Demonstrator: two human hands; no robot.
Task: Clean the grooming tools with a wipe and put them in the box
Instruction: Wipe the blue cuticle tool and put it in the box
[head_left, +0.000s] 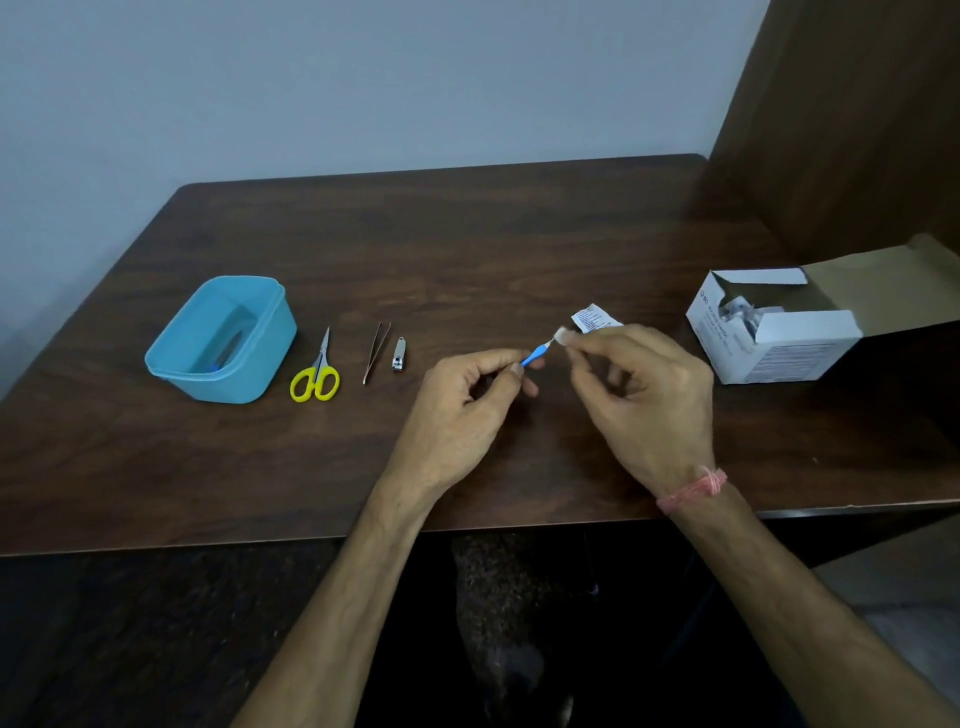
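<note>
Right now the small blue-handled tool (532, 357) sits between the two hands, raised a little above the tabletop (467, 249). The left hand (467, 410) pinches its blue handle between thumb and fingertips, which leaves the thin metal end pointing up and to the right, free to be worked on. The right hand (644, 400) pinches a small white wipe (562, 335) around that tip, so the wipe appears to be rubbing the working end while the other hand steadies it. Just beyond the right hand's fingers lies a torn white sachet (592, 318), likely the wipe's wrapper, dropped close by.

To the left, the other tools wait in a row: a nail clipper (399, 355), tweezers (377, 351) just beside it, then yellow-handled scissors (317, 375). They lie near the blue plastic box (260, 364), handy for dropping in once wiped. Something blue shows low inside the box, though I cannot tell what it is.

Off to the right stands an open white carton (779, 343), flap folded back, with small packets inside, probably the supply of wipes. A pink thread band (693, 491) circles the right wrist.
</note>
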